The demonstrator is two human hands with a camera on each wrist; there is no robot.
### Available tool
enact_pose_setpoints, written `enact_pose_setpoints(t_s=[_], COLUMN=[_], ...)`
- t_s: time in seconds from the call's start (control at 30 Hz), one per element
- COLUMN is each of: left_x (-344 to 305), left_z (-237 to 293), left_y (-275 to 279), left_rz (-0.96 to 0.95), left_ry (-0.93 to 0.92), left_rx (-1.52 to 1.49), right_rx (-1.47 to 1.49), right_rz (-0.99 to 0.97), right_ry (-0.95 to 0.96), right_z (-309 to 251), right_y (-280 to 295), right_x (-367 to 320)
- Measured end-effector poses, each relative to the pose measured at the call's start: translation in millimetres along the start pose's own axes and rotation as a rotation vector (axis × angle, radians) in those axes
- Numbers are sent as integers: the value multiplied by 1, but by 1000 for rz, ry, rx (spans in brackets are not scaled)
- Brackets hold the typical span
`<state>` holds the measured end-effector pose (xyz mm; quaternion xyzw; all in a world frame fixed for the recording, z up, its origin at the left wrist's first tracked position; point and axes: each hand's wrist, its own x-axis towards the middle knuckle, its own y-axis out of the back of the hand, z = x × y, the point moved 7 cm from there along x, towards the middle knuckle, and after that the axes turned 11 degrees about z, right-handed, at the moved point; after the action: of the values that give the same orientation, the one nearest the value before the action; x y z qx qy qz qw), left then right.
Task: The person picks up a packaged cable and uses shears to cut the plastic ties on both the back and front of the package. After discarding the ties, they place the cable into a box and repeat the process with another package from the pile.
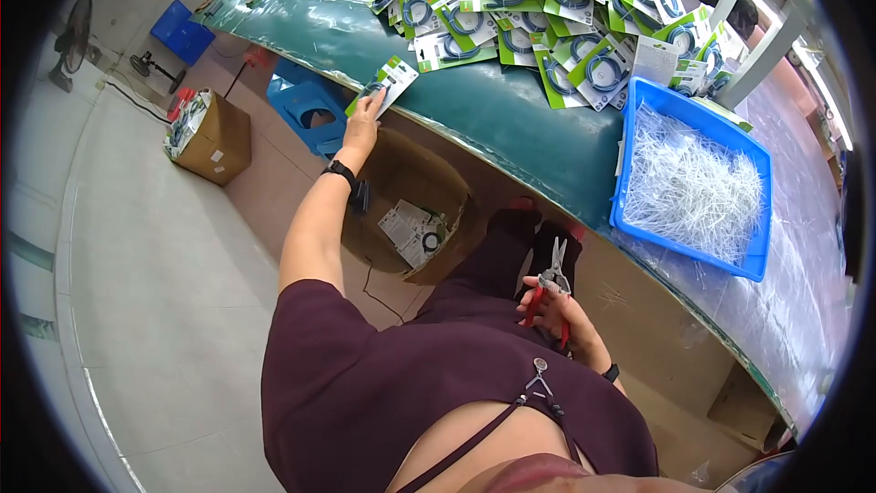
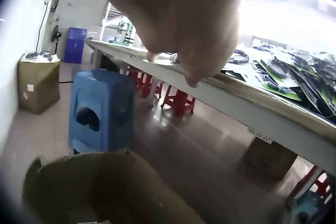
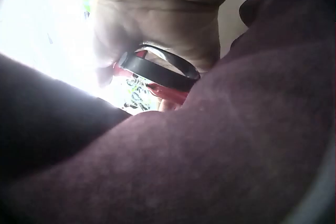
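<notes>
In the head view the left hand (image 1: 362,124) holds a green and white card pack (image 1: 395,84) at the edge of the green table, fingers on its near end. Close to the body, the right hand (image 1: 568,318) grips red-handled cutters (image 1: 553,280), their metal blades pointing away from the body. The left wrist view shows the left hand (image 2: 189,29) from behind, hiding most of the pack. In the right wrist view the right hand (image 3: 157,19) is round the red handles (image 3: 167,94), with dark clothing covering much of the picture.
Many carded cables (image 1: 511,14) are heaped on the green table (image 1: 511,119). A blue tray (image 1: 693,256) of thin clear strips stands to their right. Below the edge are an open carton (image 1: 365,219) and a blue stool (image 1: 306,110); another carton (image 1: 219,141) stands farther left.
</notes>
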<state>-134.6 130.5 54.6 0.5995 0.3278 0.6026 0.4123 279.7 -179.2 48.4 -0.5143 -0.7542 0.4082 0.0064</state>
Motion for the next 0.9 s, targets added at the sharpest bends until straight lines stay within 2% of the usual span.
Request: enact_pose_setpoints(t_s=[0.07,0.1,0.13,0.2,0.23,0.27,0.3,0.37,0.4,0.47,0.57,0.6,0.7,0.9], left_x=[-1,0,2,7,8,0,-8,-15,-18,-22,-24,-25,-25,-38], left_z=[5,9,9,14,32,67,104,159,186,242,314,336,383,427], left_y=[7,7,11,18,35,51,64,82,90,104,134,140,170,179], left_rz=[94,92,69,12,0,-86,-191,-239,-245,-310,-308,-363,-268,-275], left_ry=[26,25,188,520,512,588,666,620,583,517,323,293,-38,-210], left_rx=[-211,-217,-610,-1385,-1386,-1667,-1948,-2010,-2064,-2141,-2249,-2268,-2196,-2130], right_rx=[-5,-11,-10,-160,-230,-222,-463,-954,-948,-1324,-1368,-1392,-1457,-1478], right_rz=[-52,-73,-66,-45,-29,-13,116,421,478,687,932,1023,1198,1336], right_ry=[24,38,39,200,285,293,449,726,726,890,978,1019,1064,1100], right_z=[-7,-13,-18,-36,-45,-51,-65,-94,-106,-140,-172,-180,-198,-209], right_y=[-10,-13,-13,-12,-13,-13,-10,-7,-12,-35,-24,-22,-16,-1], right_x=[-3,-5,-6,-7,-7,-6,-7,-19,-27,-49,-69,-80,-105,-134])
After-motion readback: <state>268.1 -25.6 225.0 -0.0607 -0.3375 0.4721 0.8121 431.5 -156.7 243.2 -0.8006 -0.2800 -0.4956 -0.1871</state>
